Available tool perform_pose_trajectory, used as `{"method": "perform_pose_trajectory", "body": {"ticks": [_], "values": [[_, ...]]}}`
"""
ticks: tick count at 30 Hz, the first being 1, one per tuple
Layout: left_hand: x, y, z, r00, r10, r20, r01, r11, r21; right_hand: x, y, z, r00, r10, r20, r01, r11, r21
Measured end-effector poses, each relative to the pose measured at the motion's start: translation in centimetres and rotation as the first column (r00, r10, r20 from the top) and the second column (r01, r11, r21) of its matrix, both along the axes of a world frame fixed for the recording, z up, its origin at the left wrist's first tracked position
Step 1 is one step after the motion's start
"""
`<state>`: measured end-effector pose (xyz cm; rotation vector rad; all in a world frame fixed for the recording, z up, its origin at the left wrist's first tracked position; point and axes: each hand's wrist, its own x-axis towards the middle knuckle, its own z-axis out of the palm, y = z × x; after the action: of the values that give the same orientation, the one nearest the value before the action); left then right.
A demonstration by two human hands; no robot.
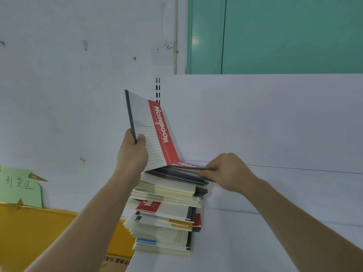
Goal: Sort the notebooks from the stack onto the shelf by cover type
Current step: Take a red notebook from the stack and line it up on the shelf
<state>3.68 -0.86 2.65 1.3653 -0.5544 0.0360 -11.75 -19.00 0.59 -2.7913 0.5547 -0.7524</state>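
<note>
A tall, uneven stack of notebooks (167, 203) stands on the white shelf (275, 242) near its left end. My left hand (132, 154) grips the dark spine of a red-and-white notebook (155, 134) and holds it tilted up, with its lower corner still on the stack. My right hand (225, 172) pinches the right edge of the top few notebooks, among them another red-covered one (184, 164). Lower covers show red, yellow and blue bands.
The shelf's white back panel (275, 118) rises behind the stack, with a slotted upright (158, 89) at its left. Left of the shelf are a yellow cardboard box (39, 232) and a green sign (19, 185) on the wall. A teal door (284, 34) is behind.
</note>
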Motion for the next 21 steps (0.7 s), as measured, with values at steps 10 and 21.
{"method": "perform_pose_trajectory", "body": {"ticks": [10, 21], "values": [[-0.9, 0.0, 0.3, 0.999, -0.004, -0.032, 0.004, 1.0, 0.002, -2.7, -2.3, 1.7, 0.825, -0.09, 0.558, 0.287, 0.917, -0.278], [-6.5, -3.0, -0.5, 0.898, -0.423, -0.122, 0.399, 0.899, -0.181, 0.8, 5.5, -4.1, 0.827, 0.206, 0.522, 0.171, 0.794, -0.583]]}}
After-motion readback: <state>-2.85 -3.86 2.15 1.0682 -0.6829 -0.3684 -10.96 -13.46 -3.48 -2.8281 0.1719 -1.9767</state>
